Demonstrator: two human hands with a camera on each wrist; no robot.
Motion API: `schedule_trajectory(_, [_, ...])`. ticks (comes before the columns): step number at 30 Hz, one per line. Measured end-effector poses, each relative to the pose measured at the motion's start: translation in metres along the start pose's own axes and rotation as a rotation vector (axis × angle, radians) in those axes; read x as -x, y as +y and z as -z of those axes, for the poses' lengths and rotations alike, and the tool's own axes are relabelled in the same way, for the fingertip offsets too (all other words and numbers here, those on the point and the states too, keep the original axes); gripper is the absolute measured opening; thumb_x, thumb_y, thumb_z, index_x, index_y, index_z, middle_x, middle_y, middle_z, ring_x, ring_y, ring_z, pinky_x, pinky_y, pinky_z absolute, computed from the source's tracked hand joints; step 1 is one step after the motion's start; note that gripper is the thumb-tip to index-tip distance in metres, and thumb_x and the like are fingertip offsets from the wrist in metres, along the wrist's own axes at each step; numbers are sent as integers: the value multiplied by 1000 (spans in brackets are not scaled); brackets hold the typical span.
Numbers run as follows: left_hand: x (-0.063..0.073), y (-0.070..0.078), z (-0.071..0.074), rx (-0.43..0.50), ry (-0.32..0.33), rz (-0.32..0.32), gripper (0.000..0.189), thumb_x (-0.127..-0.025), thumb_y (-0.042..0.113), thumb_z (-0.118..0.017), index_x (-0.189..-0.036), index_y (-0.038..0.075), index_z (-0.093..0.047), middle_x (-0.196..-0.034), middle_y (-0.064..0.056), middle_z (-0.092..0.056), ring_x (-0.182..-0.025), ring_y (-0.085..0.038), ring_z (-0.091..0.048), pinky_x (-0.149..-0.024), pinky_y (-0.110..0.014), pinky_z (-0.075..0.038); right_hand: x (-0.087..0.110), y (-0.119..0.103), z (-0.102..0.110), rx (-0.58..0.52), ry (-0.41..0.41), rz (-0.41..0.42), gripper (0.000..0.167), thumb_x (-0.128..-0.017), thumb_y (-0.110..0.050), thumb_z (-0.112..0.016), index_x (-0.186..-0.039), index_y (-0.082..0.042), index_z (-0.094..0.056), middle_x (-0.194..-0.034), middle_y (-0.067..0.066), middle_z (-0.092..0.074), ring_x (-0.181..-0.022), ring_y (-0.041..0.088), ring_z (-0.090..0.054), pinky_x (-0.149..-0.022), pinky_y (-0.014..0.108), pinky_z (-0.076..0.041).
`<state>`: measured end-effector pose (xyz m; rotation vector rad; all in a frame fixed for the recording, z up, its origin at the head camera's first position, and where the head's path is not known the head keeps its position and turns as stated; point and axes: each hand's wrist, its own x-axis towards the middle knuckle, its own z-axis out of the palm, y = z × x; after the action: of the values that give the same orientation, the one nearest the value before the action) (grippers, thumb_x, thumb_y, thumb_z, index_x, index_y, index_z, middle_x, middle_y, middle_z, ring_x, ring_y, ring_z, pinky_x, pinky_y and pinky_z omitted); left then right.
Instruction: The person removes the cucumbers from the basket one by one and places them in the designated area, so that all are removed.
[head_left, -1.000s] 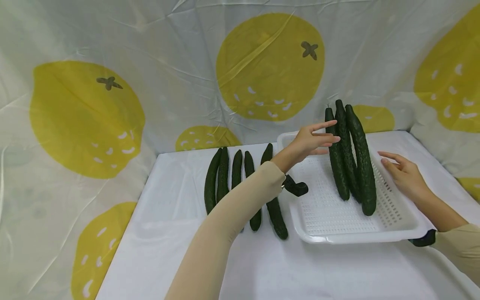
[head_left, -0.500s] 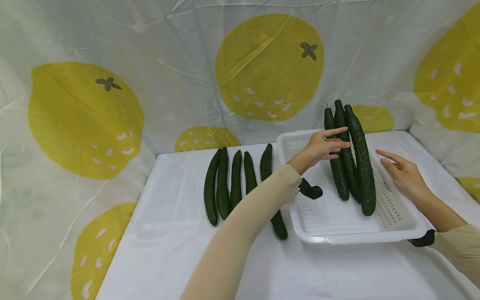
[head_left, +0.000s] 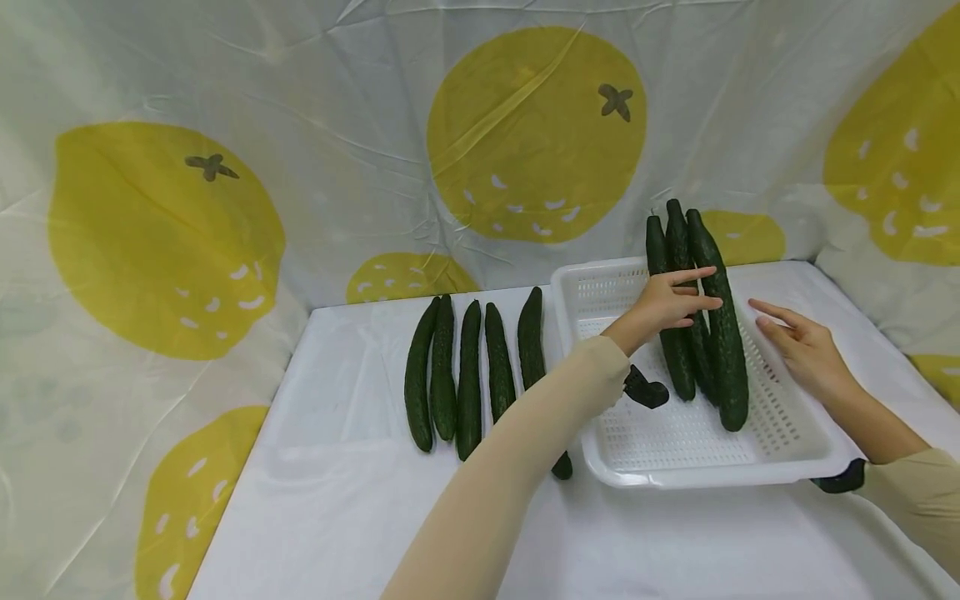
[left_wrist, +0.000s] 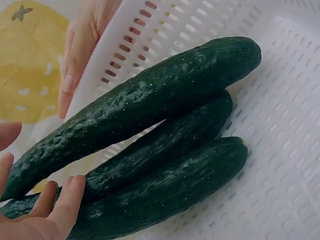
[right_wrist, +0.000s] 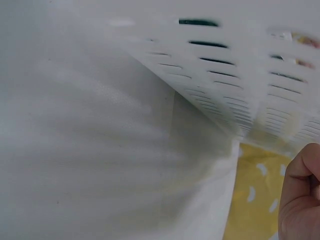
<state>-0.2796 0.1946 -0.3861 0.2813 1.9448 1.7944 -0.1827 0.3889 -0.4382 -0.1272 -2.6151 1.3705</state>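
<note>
Three dark green cucumbers (head_left: 729,350) lean side by side in the white perforated basket (head_left: 637,478), their far ends sticking up past its back rim. My left hand (head_left: 667,302) is over their upper halves with its fingers spread and extended. In the left wrist view, the left fingers (left_wrist: 70,202) overlap the two lower cucumbers (left_wrist: 170,185), and the third cucumber (left_wrist: 150,95) lies above these. My right hand (head_left: 808,350) is just outside the basket's right rim, fingers extended loosely along it. Only a bent part of the right hand (right_wrist: 300,200) shows in the right wrist view.
Several more cucumbers (head_left: 468,379) lie in a row on the white-covered table (head_left: 330,500), left of the basket. My left sleeve hides part of that row. A lemon-printed cloth (head_left: 360,108) hangs behind the table.
My left hand has moved right and slightly down across the three cucumbers in the basket. Those cucumbers, the basket and my right hand have stayed nearly in place.
</note>
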Motion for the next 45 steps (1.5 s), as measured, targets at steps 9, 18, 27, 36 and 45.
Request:
schedule_trajectory(9, [-3, -5, -16, -73, 38, -37, 46, -86, 9, -80, -124, 34, -72, -126, 1, -63, -112, -7, -60, -77, -29, -59, -1, -5, -1, 8, -10, -6, 52, -106, -38, -48, -153, -15, -42, -144, 36, -38, -117, -1, -49, -103, 72, -28])
schedule_trajectory(18, [-5, -18, -25, -281, 122, -211, 48, -85, 15, -82, -127, 34, -69, -129, 11, -59, -96, -4, -63, -61, -17, -53, -3, -6, -1, -8, -6, -5, 53, -106, -37, -49, -152, -13, -43, -143, 35, -40, -94, -21, -42, -102, 71, -30])
schedule_trajectory(27, [-3, -24, -22, -393, 133, -357, 55, -81, 16, -86, -129, 30, -64, -124, 11, -61, -101, -5, -59, -64, -13, -48, -4, -4, -1, 4, 37, 16, 49, -105, -36, -53, -149, -16, -50, -119, -18, -56, -88, -25, -43, -103, 60, -34])
schedule_trajectory(36, [-3, -25, -22, -464, 159, -364, 53, -79, 21, -88, -126, 32, -66, -120, 15, -62, -104, -4, -56, -63, -12, -44, -2, -2, -2, -33, 38, 43, 47, -105, -33, -54, -148, -15, -52, -90, -44, -51, -86, -24, -48, -85, 17, -37])
schedule_trajectory(45, [-1, -22, -28, -413, 154, -334, 53, -78, 23, -89, -125, 35, -67, -116, 15, -61, -110, -4, -43, -65, -15, -46, -1, -1, 0, -34, 27, 26, 47, -105, -33, -52, -149, -15, -50, -88, -43, -52, -88, -23, -46, -101, 46, -37])
